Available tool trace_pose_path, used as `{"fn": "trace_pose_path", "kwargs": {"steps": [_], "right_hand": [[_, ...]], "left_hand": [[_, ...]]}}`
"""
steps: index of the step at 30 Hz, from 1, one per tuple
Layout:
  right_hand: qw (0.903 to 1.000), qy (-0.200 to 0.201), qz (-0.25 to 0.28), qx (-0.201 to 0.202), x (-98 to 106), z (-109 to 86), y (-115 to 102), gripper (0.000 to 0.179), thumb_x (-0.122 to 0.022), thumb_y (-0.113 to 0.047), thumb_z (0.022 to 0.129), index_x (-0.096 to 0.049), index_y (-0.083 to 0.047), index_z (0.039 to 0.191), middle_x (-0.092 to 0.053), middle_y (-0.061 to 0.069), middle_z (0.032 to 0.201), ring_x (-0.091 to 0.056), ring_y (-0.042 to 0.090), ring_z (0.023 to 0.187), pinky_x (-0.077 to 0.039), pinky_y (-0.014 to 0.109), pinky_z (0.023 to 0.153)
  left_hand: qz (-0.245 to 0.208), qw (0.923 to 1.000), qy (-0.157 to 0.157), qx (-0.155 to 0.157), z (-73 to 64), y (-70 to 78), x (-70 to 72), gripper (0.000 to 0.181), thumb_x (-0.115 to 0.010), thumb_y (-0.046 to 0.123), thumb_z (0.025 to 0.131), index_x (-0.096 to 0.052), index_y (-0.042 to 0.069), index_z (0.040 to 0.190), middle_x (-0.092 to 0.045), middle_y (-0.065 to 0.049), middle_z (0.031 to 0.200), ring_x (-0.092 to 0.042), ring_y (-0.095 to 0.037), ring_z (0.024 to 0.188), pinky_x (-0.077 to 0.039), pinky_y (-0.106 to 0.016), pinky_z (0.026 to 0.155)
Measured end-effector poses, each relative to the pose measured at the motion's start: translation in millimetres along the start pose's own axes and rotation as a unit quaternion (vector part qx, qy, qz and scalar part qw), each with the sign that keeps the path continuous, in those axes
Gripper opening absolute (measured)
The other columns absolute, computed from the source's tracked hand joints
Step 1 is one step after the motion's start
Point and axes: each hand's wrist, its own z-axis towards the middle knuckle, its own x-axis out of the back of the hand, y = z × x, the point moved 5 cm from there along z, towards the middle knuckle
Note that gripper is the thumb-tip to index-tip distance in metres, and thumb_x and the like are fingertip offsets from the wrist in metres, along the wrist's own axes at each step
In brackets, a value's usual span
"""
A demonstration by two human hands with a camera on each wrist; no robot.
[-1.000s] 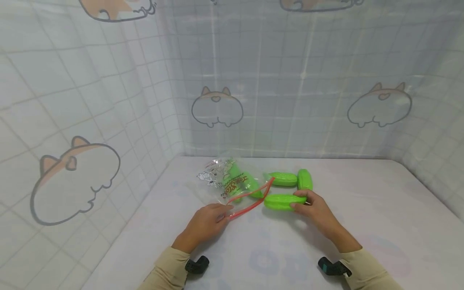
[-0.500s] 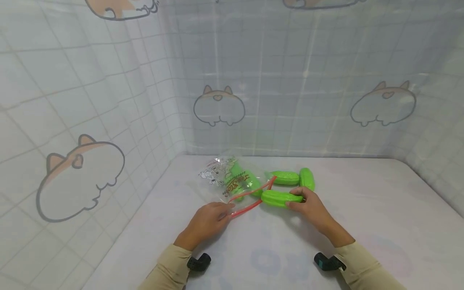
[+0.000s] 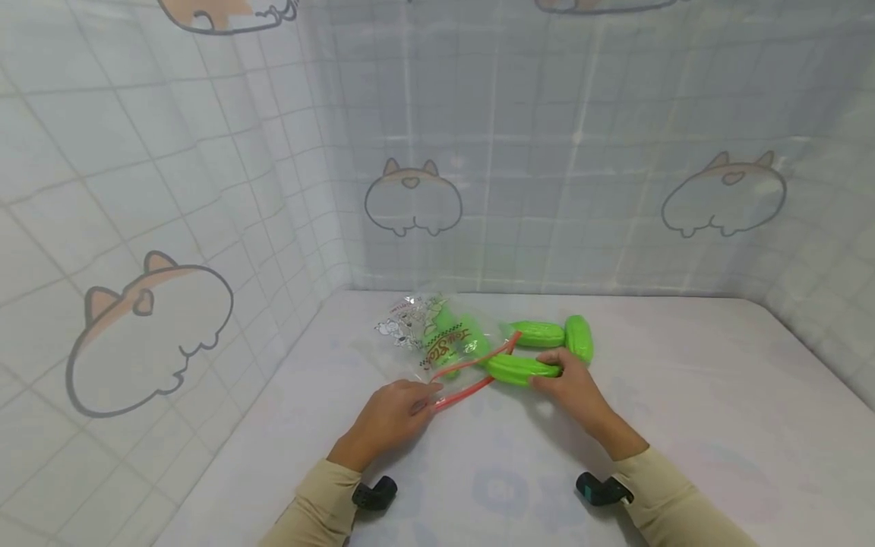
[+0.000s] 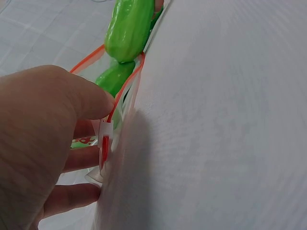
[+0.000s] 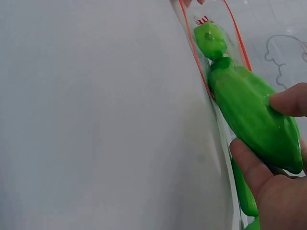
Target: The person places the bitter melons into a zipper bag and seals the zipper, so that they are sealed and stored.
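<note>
My left hand (image 3: 386, 418) pinches the near edge of a clear zip bag (image 3: 403, 332) with a red zip strip, thumb on one side and fingers on the other. The bag lies on the table with its mouth parted, and green toy cucumbers show through its printed plastic. Between right thumb and fingers, my right hand (image 3: 577, 395) holds another green toy cucumber (image 3: 513, 370) by its right end. Its far end is at the bag's mouth, between the red strips (image 5: 243, 45). In the left wrist view this cucumber (image 4: 128, 31) overlaps one inside the bag (image 4: 114, 79).
Two more toy cucumbers, one lying crosswise (image 3: 540, 334) and one pointing away (image 3: 579, 338), rest on the white table (image 3: 683, 365) behind my right hand. A tiled curtain (image 3: 533, 213) with dog drawings stands behind and at both sides.
My right hand has moved left with the toy cucumber, bringing its tip to the bag's mouth. My left hand stays on the bag's edge.
</note>
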Motion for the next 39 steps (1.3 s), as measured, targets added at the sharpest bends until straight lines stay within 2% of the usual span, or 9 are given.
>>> {"fn": "trace_pose_path", "kwargs": {"steps": [6, 13, 21, 25, 30, 39], "right_hand": [[0.9999, 0.006, -0.012, 0.004, -7, 1.2, -4, 0.044, -0.075, -0.01, 0.086, -0.056, 0.004, 0.123, -0.058, 0.02, 0.127, -0.053, 0.031, 0.116, -0.041, 0.044, 0.098], [0.9965, 0.012, -0.079, 0.021, -16, 4.6, -4, 0.04, -0.076, -0.012, 0.085, -0.057, 0.002, 0.118, -0.061, 0.019, 0.122, -0.055, 0.033, 0.116, -0.043, 0.049, 0.098], [0.9923, 0.012, -0.12, 0.028, -27, 5.8, -7, 0.036, -0.078, -0.014, 0.084, -0.058, -0.001, 0.111, -0.065, 0.018, 0.114, -0.059, 0.031, 0.108, -0.047, 0.048, 0.092], [0.9907, 0.017, -0.129, 0.039, -32, 5.8, -11, 0.035, -0.078, -0.011, 0.082, -0.058, -0.001, 0.109, -0.065, 0.018, 0.11, -0.06, 0.03, 0.103, -0.048, 0.048, 0.09], [0.9883, 0.02, -0.141, 0.054, -38, 6.6, -14, 0.037, -0.078, -0.01, 0.082, -0.06, 0.0, 0.113, -0.067, 0.017, 0.11, -0.062, 0.03, 0.103, -0.048, 0.048, 0.09], [0.9812, 0.02, -0.185, 0.052, -46, 10.0, -15, 0.038, -0.077, -0.016, 0.085, -0.062, -0.002, 0.118, -0.068, 0.015, 0.11, -0.063, 0.028, 0.101, -0.049, 0.047, 0.087]], "left_hand": [[-0.002, 1.0, -0.001, -0.002, 0.8, -1.0, -0.4, 0.03, -0.071, 0.024, 0.091, -0.075, 0.022, 0.121, -0.074, 0.007, 0.104, -0.067, -0.012, 0.096, -0.055, -0.036, 0.08], [-0.003, 0.9999, -0.012, 0.003, 2.3, -1.0, -1.0, 0.03, -0.071, 0.024, 0.091, -0.075, 0.022, 0.121, -0.074, 0.006, 0.107, -0.067, -0.012, 0.099, -0.055, -0.036, 0.082], [-0.001, 0.9999, -0.013, 0.006, 0.8, -2.6, -3.2, 0.03, -0.07, 0.026, 0.092, -0.074, 0.024, 0.121, -0.074, 0.008, 0.107, -0.066, -0.011, 0.099, -0.055, -0.036, 0.083], [0.002, 1.0, -0.005, -0.002, 1.1, -3.1, -4.6, 0.029, -0.071, 0.025, 0.092, -0.075, 0.024, 0.12, -0.074, 0.008, 0.105, -0.067, -0.011, 0.098, -0.055, -0.035, 0.082], [0.006, 0.9998, 0.013, -0.016, 0.5, -3.8, -6.0, 0.028, -0.072, 0.021, 0.09, -0.076, 0.022, 0.118, -0.074, 0.007, 0.103, -0.067, -0.012, 0.096, -0.055, -0.036, 0.08], [0.005, 0.9996, 0.016, -0.023, 0.8, -5.4, -8.0, 0.029, -0.072, 0.021, 0.089, -0.076, 0.022, 0.118, -0.074, 0.008, 0.1, -0.067, -0.01, 0.093, -0.055, -0.035, 0.078]]}}
